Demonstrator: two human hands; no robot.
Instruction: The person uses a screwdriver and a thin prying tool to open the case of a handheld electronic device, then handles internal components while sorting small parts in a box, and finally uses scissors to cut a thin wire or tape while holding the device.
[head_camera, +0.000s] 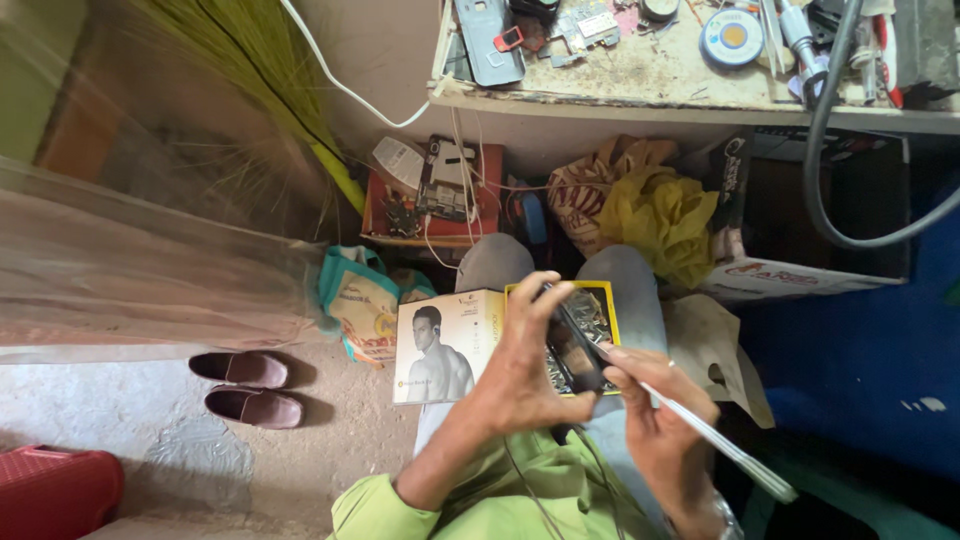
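1. Wearing a light green shirt (480, 500) with long sleeves, the left cuff (365, 505) pushed back above the wrist.
2. Wearing grey trousers (620, 280), faded pale over both knees.
3. Showing a metal wristwatch (722, 518) at the right wrist.
4. Keeping the left hand (525, 375) and right hand (655, 415) bare, without gloves.

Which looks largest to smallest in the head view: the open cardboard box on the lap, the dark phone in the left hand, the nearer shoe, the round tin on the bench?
1. Open cardboard box
2. Nearer shoe and dark phone look alike; the phone is closer, so unsure
3. Round tin
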